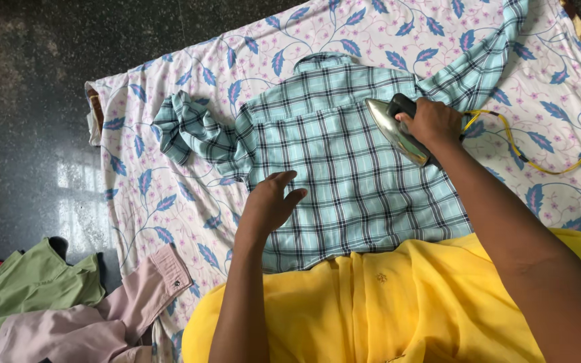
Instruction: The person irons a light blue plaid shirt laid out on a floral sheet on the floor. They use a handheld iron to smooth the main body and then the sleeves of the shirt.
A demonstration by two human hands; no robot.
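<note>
A light blue checked shirt lies spread back-up on a floral sheet, collar at the far side, its left sleeve bunched and its right sleeve stretched toward the far right. My right hand grips the black handle of a metal iron, which is tilted on its edge over the shirt's right shoulder area. My left hand rests flat on the shirt's left side, fingers together, pressing the cloth down.
A yellow cord runs from the iron across the sheet to the right edge. Yellow cloth covers my lap at the near edge. A pink garment and a green one lie on the dark floor at lower left.
</note>
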